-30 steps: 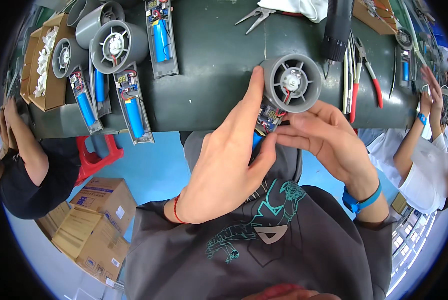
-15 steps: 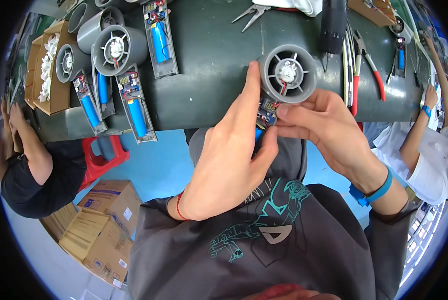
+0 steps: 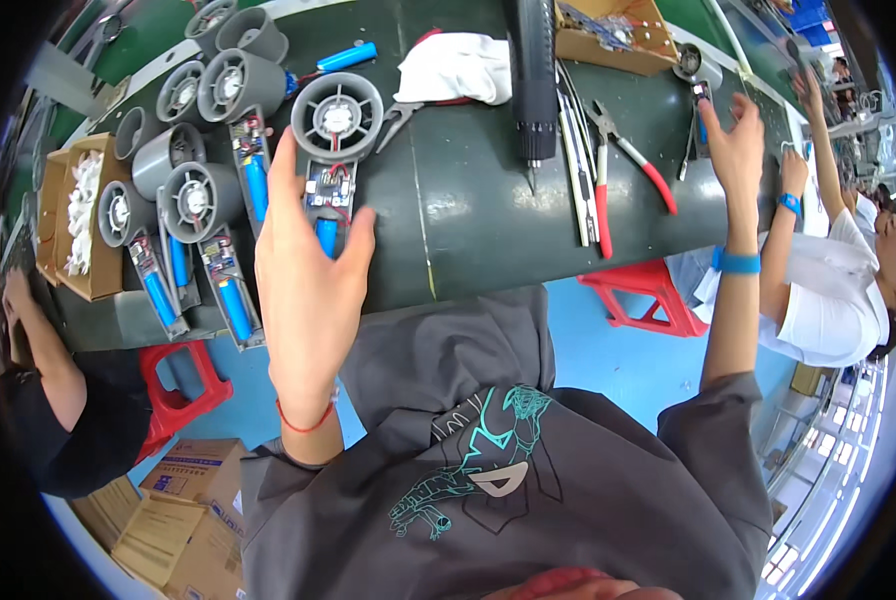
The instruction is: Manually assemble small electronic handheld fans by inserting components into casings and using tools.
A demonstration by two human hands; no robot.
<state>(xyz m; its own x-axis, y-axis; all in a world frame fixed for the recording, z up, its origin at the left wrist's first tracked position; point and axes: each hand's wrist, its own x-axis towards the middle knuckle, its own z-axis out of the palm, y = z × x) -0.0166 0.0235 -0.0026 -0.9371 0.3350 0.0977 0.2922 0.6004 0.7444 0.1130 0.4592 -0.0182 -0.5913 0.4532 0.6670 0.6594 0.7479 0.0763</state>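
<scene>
My left hand (image 3: pixel 313 290) is wrapped around a fan unit at the left of the dark table. That fan unit (image 3: pixel 337 112) has a grey round housing with a spoked hub, above a narrow tray holding a circuit board (image 3: pixel 330 184) and a blue battery (image 3: pixel 327 233). Fingers run along its left side and the thumb along its right; the palm hides the lower end. Over at the far right, my right hand (image 3: pixel 736 150) is open with spread fingers. Its thumb is beside or touching another, similar fan unit (image 3: pixel 702 104); I cannot tell which.
Several fan units (image 3: pixel 196 200) crowd the left, beside a cardboard box (image 3: pixel 110 262) of white parts. A black electric screwdriver (image 3: pixel 535 100), a white glove (image 3: pixel 455 68), red-handled pliers (image 3: pixel 633 155) and a parts box (image 3: pixel 618 52) lie further right. People sit at both sides.
My hands have parted. The left hand carried the fan unit leftward to the table beside the others; the right hand let go of it and reached far right. The view shifted too.
</scene>
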